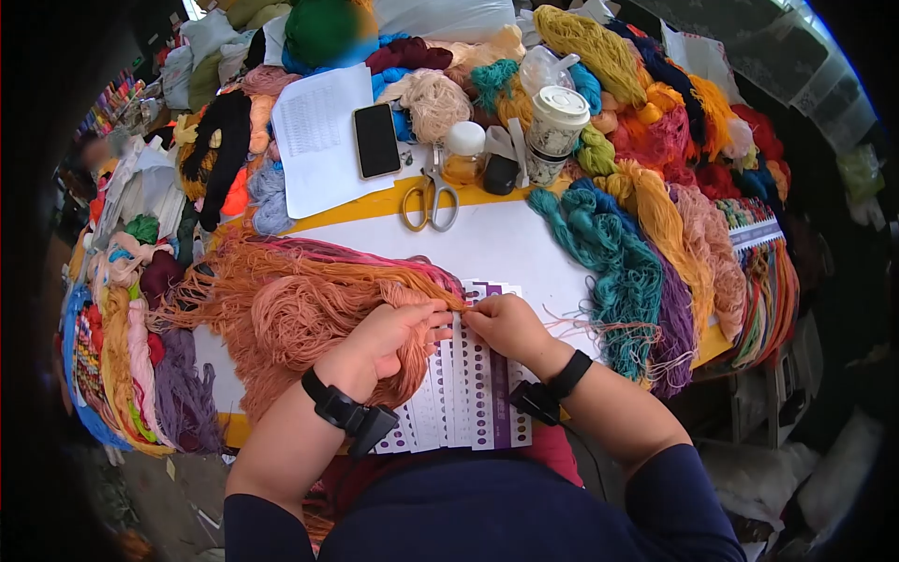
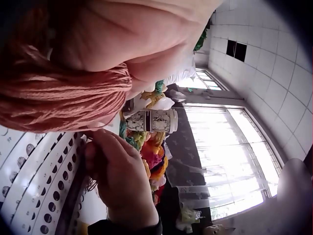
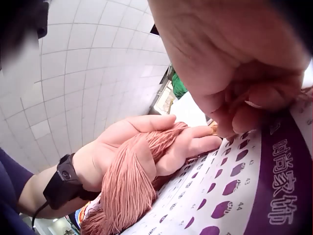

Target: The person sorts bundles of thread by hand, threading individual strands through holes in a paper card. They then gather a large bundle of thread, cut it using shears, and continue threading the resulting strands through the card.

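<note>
Head view: holds salmon yarn (image 1: 304, 328) with left hand (image 1: 393, 337), with thumb and fingers round part of the hank and fingertips aimed at the other hand. Has most of that hank heaped on the left part of the worktop (image 1: 506, 234), with orange yarn (image 1: 375, 273) along its far side, running toward the fingertips. Pinches a thin strand (image 1: 465, 307) with right hand (image 1: 508, 325), just beside the left fingertips, at the far ends of the cards (image 1: 459, 375). Has those cards side by side at the near edge, white with rows of dark dots and purple bands (image 1: 501, 403). Shows scissors (image 1: 432, 184) beyond the hands, then phone (image 1: 376, 140) on paper sheets (image 1: 314, 122), white-lidded jar (image 1: 464, 155) and stacked paper cups (image 1: 559, 122), with the jar between phone and cups. Has teal yarn (image 1: 618, 272) and purple yarn (image 1: 674, 318) on the right. Wears a black wrist camera (image 1: 354, 414) on each arm.

Left wrist view: shows salmon yarn close up, in a thick bundle against left hand, above the cards. Shows right hand just beside, with bent fingers; mostly hides the strand. Includes paper cups, bright window (image 2: 230, 156) and tiled ceiling (image 2: 269, 54), all turned sideways.

Right wrist view: shows left hand with salmon yarn passing between its fingers and hanging below. Gets right hand large at top, with curled fingers and tips close to the cards; cannot tell exact grip from here. Shows numbered dots and white characters on purple, near the right fingertips.
</note>
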The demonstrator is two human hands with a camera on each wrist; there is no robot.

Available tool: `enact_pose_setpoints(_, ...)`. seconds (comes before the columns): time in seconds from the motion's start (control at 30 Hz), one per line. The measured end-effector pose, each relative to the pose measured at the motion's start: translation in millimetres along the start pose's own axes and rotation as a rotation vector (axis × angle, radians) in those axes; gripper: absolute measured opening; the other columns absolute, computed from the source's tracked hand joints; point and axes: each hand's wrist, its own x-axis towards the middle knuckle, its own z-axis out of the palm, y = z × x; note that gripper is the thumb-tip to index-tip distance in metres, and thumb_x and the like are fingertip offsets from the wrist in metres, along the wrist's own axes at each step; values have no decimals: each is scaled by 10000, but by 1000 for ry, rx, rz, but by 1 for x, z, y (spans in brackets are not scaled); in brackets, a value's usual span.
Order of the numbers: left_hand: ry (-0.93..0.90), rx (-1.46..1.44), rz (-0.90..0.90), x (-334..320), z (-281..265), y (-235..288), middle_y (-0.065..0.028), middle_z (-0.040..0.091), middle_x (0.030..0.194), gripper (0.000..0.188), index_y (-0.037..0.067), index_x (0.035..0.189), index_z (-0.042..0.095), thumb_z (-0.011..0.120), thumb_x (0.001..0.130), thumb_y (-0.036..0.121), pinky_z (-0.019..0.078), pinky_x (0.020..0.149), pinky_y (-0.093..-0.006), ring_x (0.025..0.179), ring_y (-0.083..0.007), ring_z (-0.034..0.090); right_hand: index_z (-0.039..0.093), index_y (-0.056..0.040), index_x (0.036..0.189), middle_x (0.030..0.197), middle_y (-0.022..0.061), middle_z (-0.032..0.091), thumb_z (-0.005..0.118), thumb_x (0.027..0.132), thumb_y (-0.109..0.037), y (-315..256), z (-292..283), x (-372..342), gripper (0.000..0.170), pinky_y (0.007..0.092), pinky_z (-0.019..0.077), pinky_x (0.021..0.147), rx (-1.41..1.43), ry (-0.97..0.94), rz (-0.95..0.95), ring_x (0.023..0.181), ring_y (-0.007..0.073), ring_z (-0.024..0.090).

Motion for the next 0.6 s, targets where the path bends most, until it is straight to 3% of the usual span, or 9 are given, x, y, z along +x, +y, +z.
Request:
enact_pose_setpoints(0.07,18,-7,-19,1,4,1,-151,617,1158,298,10,1190,553,551,931,158,497,775,-294,1031,-213,604,671,21,766,603,56,617,579,882,-233,0,-2,1,294,285,466,542,36,-22,28,529,128,562)
enact_pose_setpoints(0.17,73,59,62,2,15,-5,-121,637,1065,267,9,1153,562,561,913,126,493,741,-284,968,-184,612,659,26,775,614,48,611,559,898,-222,6,-2,6,294,264,466,539,133,-59,69,537,120,559)
enact_pose_setpoints(0.23,56,89,153,7,19,-11,-83,614,999,262,18,1134,562,574,886,102,480,693,-267,847,-141,596,654,27,787,618,44,606,550,905,-214,5,-2,5,288,250,467,540,197,-74,93,540,117,556)
enact_pose_setpoints(0.3,55,148,210,18,17,-18,-68,609,952,251,12,1115,570,577,875,86,470,678,-255,803,-130,580,648,30,813,624,37,597,541,909,-198,0,-6,1,270,232,472,548,425,-112,179,548,110,551)
enact_pose_setpoints(0.4,68,241,298,25,17,-24,-48,610,869,221,-3,1066,591,579,857,68,458,649,-239,741,-121,572,643,16,809,622,31,592,535,910,-193,-4,-8,0,256,235,459,545,462,-130,185,548,104,539)
enact_pose_setpoints(0.57,202,450,259,26,21,-19,-52,623,840,194,-39,1028,600,585,842,13,467,633,-242,733,-122,595,635,2,792,639,58,614,545,889,-191,-4,-5,-2,234,262,459,560,211,-88,38,568,122,560)
enact_pose_setpoints(0.6,253,660,248,26,20,-17,-52,626,840,179,-39,1011,600,583,839,2,464,637,-237,744,-117,596,631,5,809,641,84,629,554,868,-192,-3,-4,-3,220,287,475,579,170,-71,-3,578,146,585)
